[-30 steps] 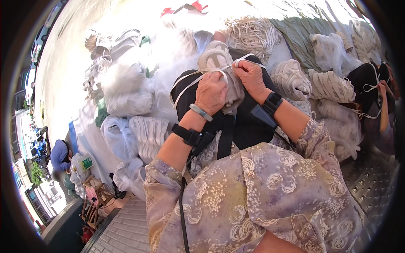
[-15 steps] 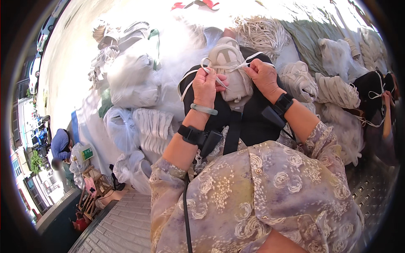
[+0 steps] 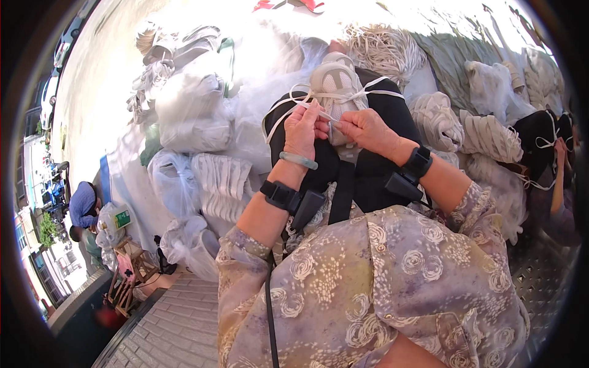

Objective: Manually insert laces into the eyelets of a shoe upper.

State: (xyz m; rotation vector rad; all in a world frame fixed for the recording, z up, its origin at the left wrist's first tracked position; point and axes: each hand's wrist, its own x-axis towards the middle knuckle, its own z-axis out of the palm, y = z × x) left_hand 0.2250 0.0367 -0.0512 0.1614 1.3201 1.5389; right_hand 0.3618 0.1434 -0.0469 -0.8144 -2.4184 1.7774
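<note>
A beige and white shoe upper [image 3: 333, 78] lies on my dark-clad lap, a white shoelace [image 3: 381, 84] crossing it and trailing loosely to both sides. My left hand [image 3: 302, 129] is closed, pinching a lace at the upper's left edge, below a loop of lace. Close beside it, over the lower part of the upper, my right hand [image 3: 371, 131] pinches a lace end between thumb and fingers. A short stretch of lace runs between the two hands. My fingers and the lace cover part of the upper.
A heap of loose laces [image 3: 388, 54] lies beyond my knees. Stacked pale shoe uppers [image 3: 219, 184] and plastic bags [image 3: 188, 116] lie to the left, more stacked uppers [image 3: 491, 135] to the right. A co-worker's hand [image 3: 559, 150] handles laces at far right; another person [image 3: 83, 205] is at far left.
My right hand has moved left and down from the upper's right side to meet my left hand, and now pinches a lace there. My left hand has stayed nearly in place.
</note>
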